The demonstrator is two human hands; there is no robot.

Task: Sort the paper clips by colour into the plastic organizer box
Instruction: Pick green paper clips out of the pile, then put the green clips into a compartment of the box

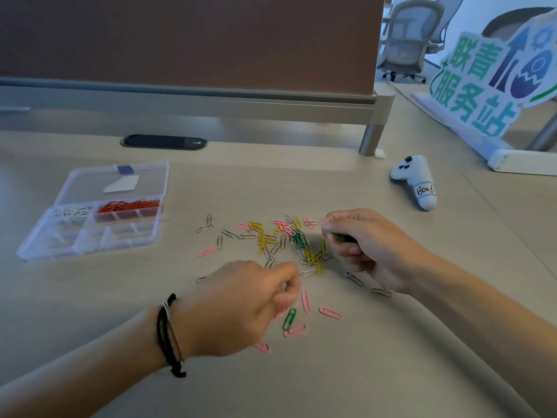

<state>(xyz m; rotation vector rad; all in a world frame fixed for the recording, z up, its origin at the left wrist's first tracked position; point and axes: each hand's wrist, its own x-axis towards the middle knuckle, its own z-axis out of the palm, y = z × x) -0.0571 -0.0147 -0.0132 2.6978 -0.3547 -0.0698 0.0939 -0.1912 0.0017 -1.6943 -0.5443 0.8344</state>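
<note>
Near the desk's (361,372) left edge your organizer box (90,233) holds white and red only, your left hand (238,309) curls shut over nothing visible, and your right hand (361,245) pinching green clips (339,236) beside the mixed pile (283,242) risks snagging tangled strays.

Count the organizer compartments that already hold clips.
2: white clips in the organizer box's back-left compartment, red clips in the one right of it. Others look empty.

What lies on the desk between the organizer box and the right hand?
In the head view, the loose pile of paper clips in silver, yellow, pink and green lies between the organizer box and the right hand, which grips green clips.
</note>
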